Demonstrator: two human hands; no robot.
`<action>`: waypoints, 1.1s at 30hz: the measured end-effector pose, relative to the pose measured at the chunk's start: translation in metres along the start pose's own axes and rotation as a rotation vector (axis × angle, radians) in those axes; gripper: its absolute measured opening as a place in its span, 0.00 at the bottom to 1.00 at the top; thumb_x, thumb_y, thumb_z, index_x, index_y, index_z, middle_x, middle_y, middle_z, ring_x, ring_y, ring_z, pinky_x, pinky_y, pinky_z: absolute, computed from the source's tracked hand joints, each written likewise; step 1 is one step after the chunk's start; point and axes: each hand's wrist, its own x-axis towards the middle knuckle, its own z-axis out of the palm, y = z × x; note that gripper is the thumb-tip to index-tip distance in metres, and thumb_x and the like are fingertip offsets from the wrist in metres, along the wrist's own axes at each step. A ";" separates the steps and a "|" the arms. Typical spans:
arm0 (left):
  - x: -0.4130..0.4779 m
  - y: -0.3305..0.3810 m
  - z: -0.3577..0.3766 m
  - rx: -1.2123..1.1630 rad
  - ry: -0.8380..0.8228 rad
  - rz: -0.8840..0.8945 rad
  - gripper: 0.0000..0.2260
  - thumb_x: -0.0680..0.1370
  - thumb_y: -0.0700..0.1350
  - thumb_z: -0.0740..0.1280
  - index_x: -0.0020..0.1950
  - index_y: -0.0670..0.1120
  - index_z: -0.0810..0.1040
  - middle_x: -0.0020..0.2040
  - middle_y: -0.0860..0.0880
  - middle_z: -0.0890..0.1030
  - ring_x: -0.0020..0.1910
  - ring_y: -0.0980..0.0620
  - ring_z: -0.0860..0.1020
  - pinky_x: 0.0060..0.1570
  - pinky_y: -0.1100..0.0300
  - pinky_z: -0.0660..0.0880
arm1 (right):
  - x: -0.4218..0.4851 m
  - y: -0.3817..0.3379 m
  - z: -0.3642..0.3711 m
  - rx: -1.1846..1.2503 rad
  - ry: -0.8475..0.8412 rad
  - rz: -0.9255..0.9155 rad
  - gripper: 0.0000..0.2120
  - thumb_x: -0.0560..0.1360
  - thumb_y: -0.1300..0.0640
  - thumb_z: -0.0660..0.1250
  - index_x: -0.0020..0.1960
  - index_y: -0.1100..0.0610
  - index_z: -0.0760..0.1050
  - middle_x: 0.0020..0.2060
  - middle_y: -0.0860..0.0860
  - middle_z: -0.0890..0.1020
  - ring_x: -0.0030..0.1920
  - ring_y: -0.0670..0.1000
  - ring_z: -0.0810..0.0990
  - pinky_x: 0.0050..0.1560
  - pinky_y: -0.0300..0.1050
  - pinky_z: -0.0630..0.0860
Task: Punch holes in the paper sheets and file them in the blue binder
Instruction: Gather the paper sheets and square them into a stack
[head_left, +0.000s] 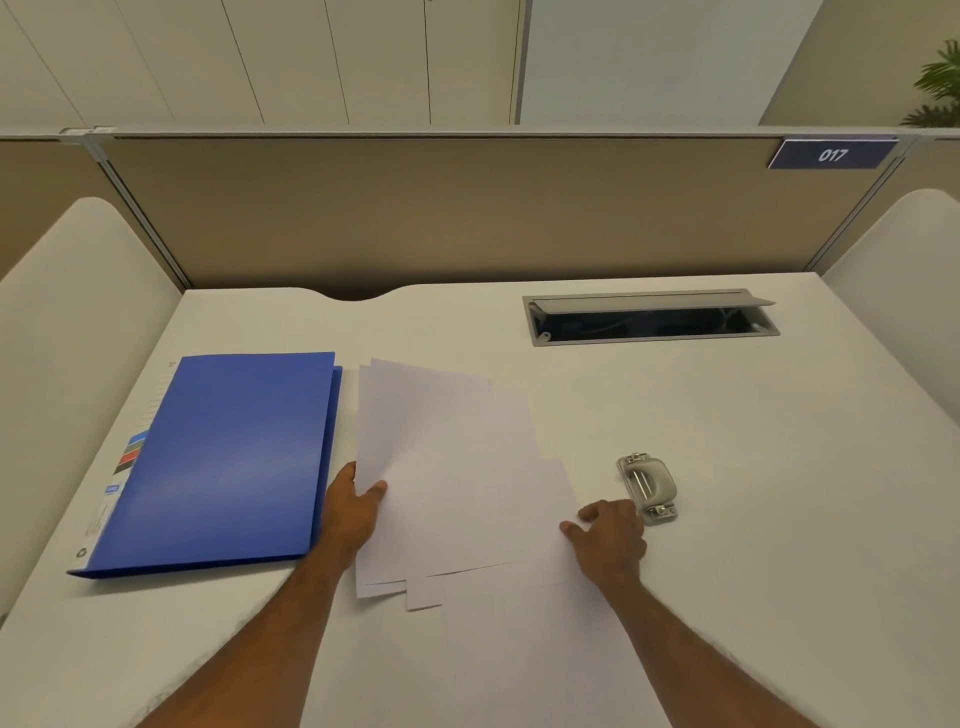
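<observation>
Left hand (353, 506) pinching loose white paper sheets (457, 488), right hand (610, 538) flat on them, glossy blue binder (223, 462) closed.

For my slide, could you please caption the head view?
Both hands gather loose paper sheets between closed blue binder and hole punch.

Soft even indoor light, faint shadows, mild blur, wide-angle bending at edges

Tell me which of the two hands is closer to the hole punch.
The right hand: it rests at the right edge of the paper sheets, just short of the grey hole punch. The left hand holds their left edge, beside the blue binder.
</observation>
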 end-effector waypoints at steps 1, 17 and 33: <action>0.001 -0.002 0.001 0.007 -0.003 0.000 0.26 0.79 0.43 0.64 0.75 0.41 0.60 0.73 0.42 0.67 0.71 0.40 0.67 0.69 0.47 0.65 | 0.000 -0.003 0.000 -0.011 -0.013 0.028 0.11 0.71 0.48 0.72 0.50 0.52 0.79 0.57 0.53 0.73 0.61 0.56 0.71 0.58 0.52 0.70; 0.000 -0.007 0.007 0.117 -0.001 -0.024 0.28 0.80 0.45 0.62 0.77 0.42 0.55 0.77 0.42 0.60 0.75 0.40 0.60 0.72 0.47 0.61 | -0.028 -0.003 0.001 -0.074 -0.025 0.130 0.19 0.70 0.44 0.71 0.56 0.54 0.78 0.59 0.54 0.72 0.62 0.56 0.71 0.57 0.52 0.69; -0.002 -0.006 0.004 0.128 -0.016 -0.019 0.28 0.80 0.46 0.62 0.77 0.42 0.55 0.77 0.43 0.60 0.75 0.40 0.60 0.72 0.47 0.61 | -0.012 -0.013 -0.093 0.267 0.243 -0.228 0.04 0.72 0.59 0.70 0.47 0.56 0.81 0.38 0.49 0.81 0.40 0.52 0.79 0.43 0.40 0.67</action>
